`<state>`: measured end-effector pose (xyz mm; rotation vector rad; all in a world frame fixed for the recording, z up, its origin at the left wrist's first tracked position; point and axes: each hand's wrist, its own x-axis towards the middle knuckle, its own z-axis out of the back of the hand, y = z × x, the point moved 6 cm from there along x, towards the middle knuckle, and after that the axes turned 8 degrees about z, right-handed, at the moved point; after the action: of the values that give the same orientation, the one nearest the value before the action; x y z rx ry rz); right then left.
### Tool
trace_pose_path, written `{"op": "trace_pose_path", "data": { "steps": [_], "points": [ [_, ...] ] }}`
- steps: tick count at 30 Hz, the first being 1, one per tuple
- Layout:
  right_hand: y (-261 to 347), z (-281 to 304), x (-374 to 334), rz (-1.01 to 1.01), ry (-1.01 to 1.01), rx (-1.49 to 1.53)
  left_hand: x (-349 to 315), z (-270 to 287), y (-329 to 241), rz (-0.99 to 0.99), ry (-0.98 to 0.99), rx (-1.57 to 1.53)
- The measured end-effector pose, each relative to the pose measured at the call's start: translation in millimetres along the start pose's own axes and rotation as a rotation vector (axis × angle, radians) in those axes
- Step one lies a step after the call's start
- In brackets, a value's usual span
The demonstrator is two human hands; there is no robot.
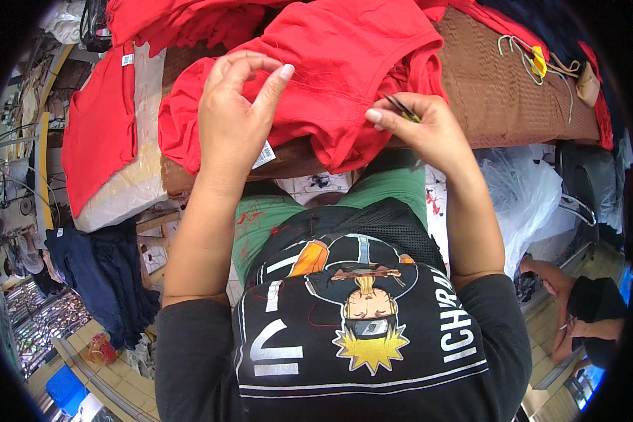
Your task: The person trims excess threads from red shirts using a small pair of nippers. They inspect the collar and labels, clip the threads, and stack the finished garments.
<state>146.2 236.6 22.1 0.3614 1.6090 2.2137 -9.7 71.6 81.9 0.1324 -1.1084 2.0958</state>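
A red garment (330,77) lies bunched on the brown-covered table before me, one end hanging over the near edge. My left hand (235,105) is above its left part, thumb and index fingertip meeting in a pinch. Fine red threads show by those fingertips, but what they grip is too small to make out. In my right hand (429,126) is a small pair of thread snips (403,110), dark blades pointing up and left, a bit of yellow handle showing between the fingers. A white label (264,155) sticks out beneath the garment, near my left wrist.
More red cloth (183,24) is heaped at the far left; another red piece (102,126) drapes over the table's left end. Dark blue garments (105,274) hang below it. Cords with a yellow piece (538,62) lie far right. Clear plastic (513,197) bulges below; another person (591,309) sits lower right.
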Motion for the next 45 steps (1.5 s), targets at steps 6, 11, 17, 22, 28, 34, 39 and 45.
{"op": "trace_pose_path", "data": {
  "steps": [6, 11, 17, 22, 28, 34, 39, 45],
  "points": [
    [-1, -20, 4, -0.005, -0.015, 0.151, -12, -38, 12, 0.107, 0.022, 0.127],
    [1, -9, -7, 0.042, -0.070, -0.080, -17, -26, 8, 0.183, 0.321, -0.675],
    [0, -12, -15, 0.082, -0.070, -0.043, -57, 0, -1, 0.389, 1.011, -0.800],
    [-8, -6, -15, 0.122, -0.060, 0.001, -66, 42, -10, 0.376, 1.287, -0.205],
    [-7, -5, -17, 0.019, -0.027, 0.188, -25, 55, -33, 0.042, 0.621, -0.055],
    [-7, -11, -16, 0.094, -0.054, 0.328, -20, -9, -55, -0.285, 0.327, -0.007],
    [-3, -12, -21, -0.083, -0.022, 0.326, -25, -40, -38, -0.194, 0.342, 0.037],
    [2, -11, -20, 0.161, -0.103, 0.131, -23, -43, -43, -0.213, 0.315, 0.079]
  ]
}}
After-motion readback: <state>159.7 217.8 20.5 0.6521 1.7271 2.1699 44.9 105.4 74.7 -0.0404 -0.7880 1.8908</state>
